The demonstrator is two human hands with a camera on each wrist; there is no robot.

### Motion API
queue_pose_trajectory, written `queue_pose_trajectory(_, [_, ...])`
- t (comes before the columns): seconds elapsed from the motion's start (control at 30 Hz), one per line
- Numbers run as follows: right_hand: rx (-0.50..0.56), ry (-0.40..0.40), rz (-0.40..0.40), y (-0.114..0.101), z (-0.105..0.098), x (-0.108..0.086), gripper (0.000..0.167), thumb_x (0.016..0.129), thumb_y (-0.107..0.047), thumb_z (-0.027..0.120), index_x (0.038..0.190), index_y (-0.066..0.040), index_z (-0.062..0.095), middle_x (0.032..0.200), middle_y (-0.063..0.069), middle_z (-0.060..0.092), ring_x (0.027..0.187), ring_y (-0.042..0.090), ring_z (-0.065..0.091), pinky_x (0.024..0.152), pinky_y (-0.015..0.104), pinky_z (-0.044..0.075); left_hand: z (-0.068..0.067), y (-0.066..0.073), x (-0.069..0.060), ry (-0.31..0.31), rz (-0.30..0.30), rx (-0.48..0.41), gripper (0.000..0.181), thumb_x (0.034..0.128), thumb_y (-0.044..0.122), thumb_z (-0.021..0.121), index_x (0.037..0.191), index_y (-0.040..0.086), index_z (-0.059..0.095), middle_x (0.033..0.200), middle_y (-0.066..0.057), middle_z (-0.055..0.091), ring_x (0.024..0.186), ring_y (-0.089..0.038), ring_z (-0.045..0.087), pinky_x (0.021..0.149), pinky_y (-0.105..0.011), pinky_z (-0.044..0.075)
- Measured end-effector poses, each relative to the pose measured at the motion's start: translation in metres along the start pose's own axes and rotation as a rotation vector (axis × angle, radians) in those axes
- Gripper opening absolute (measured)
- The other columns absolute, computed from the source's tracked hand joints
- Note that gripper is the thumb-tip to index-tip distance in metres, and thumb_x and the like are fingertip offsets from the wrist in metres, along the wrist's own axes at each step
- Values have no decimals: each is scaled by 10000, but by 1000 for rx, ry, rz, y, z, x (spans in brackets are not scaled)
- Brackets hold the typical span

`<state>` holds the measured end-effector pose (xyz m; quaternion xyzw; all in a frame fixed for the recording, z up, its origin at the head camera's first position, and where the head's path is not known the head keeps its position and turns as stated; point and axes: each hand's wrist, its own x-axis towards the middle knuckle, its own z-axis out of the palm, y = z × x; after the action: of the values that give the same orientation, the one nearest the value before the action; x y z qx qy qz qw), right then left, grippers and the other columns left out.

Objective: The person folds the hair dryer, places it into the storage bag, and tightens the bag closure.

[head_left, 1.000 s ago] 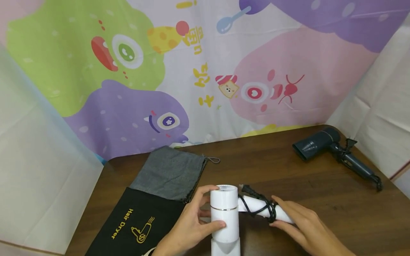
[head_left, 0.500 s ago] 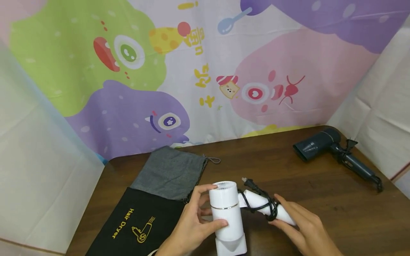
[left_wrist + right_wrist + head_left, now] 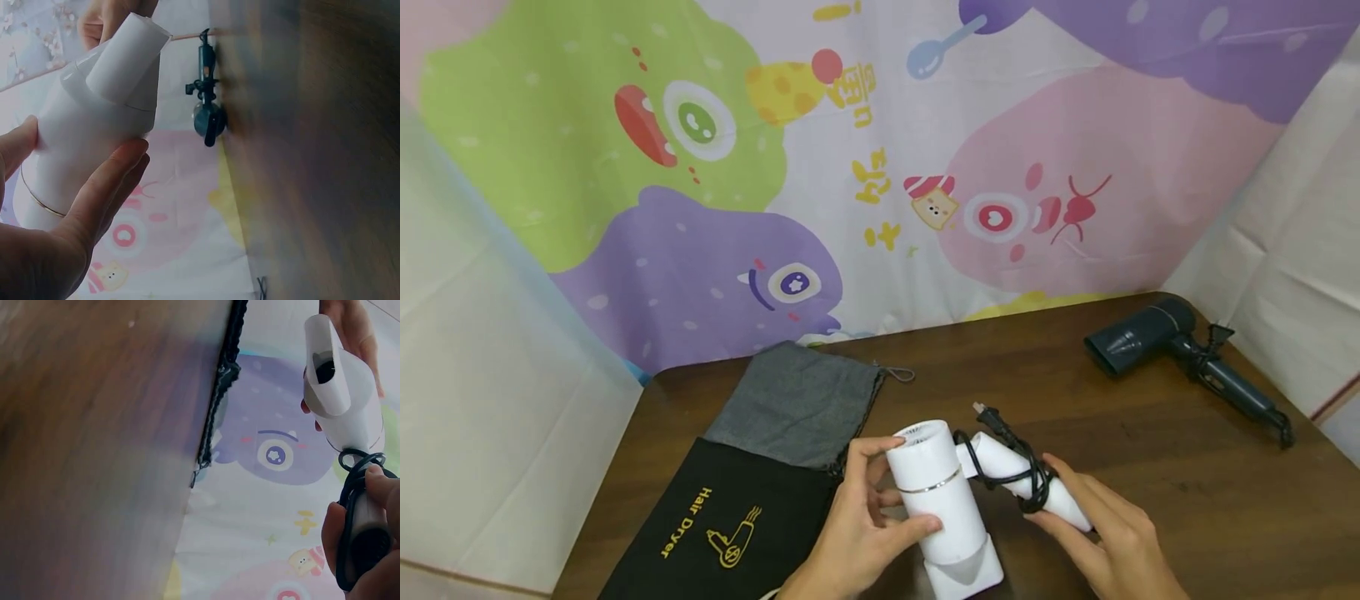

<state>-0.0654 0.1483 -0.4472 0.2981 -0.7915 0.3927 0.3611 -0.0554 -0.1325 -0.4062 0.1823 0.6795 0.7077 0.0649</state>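
Both hands hold a white hair dryer [image 3: 936, 500] with a flat nozzle [image 3: 964, 568] pointing toward the near edge. My left hand [image 3: 868, 521] grips its barrel, the thumb on the near side and a finger at the rim of the rear grille. The right hand [image 3: 1108, 525] pinches the end of the handle [image 3: 1000, 462], round which a black cord [image 3: 1036, 483] is wound. The cord's plug [image 3: 988, 415] sticks out beyond the handle. In the right wrist view the nozzle's slot [image 3: 325, 370] shows, and fingers of the right hand [image 3: 381, 512] close round handle and cord.
A black pouch [image 3: 722, 508] printed "Hair Dryer" lies at the left, overlapping a grey drawstring bag [image 3: 797, 404]. A dark hair dryer [image 3: 1180, 346] with its cord wrapped rests at the back right of the wooden table [image 3: 1015, 367]. A cartoon-printed cloth [image 3: 880, 275] hangs behind.
The white hair dryer has turned in both hands: its nozzle end has swung to the right and its rear end has tipped left. The plug has risen. The bags and dark hair dryer stay put.
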Motion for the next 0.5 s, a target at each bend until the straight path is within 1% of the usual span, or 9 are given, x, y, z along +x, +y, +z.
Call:
queue_pose_trajectory(0.07, [13,-12,17,0,-1,1,594,934,-457,652,1233,57,659,1046,84,727,977,27,662,786,107,504,-1,0,0,6,-9,26,734,874,46,761,1394,158,254,1431,-213,461,1018,-256,703,685,-369,598])
queue_pose_trajectory(0.13, [21,-47,50,-2,-2,1,560,884,-385,749,1257,21,655,1066,50,722,953,40,667,778,106,501,-3,1,0,-4,3,73,732,880,63,761,1402,177,261,1420,-206,481,1015,-252,704,673,-363,599])
queue_pose_trajectory(0.2, [19,-102,92,-4,-4,1,580,812,-270,840,1292,-14,640,1089,20,710,936,60,666,780,109,491,-6,3,0,-14,23,138,744,884,91,763,1431,201,270,1398,-195,511,1006,-244,706,661,-354,598])
queue_pose_trajectory(0.3, [0,-213,197,-8,-5,1,673,740,-137,885,1350,-95,605,1160,-13,687,968,78,658,790,138,493,-12,8,1,-30,45,230,776,887,137,768,1488,238,287,1365,-160,550,995,-240,708,658,-341,597])
queue_pose_trajectory(0.33, [-7,-250,232,-9,-6,1,686,739,-124,883,1362,-114,596,1184,-12,680,984,85,655,788,161,504,-14,9,2,-37,44,249,784,885,147,772,1501,251,298,1359,-143,555,997,-240,707,661,-337,596])
queue_pose_trajectory(0.4, [-13,-310,285,-10,-7,1,651,786,-158,858,1374,-140,581,1228,-2,668,1015,98,650,780,213,527,-17,13,4,-54,40,279,791,877,162,781,1513,272,322,1349,-112,559,1007,-245,701,670,-328,595])
queue_pose_trajectory(0.5, [6,-362,323,-10,-8,1,617,817,-182,836,1374,-134,576,1245,31,670,1025,107,650,747,282,550,-20,17,10,-101,53,298,758,875,170,782,1500,274,365,1336,-94,554,1040,-263,687,677,-325,596])
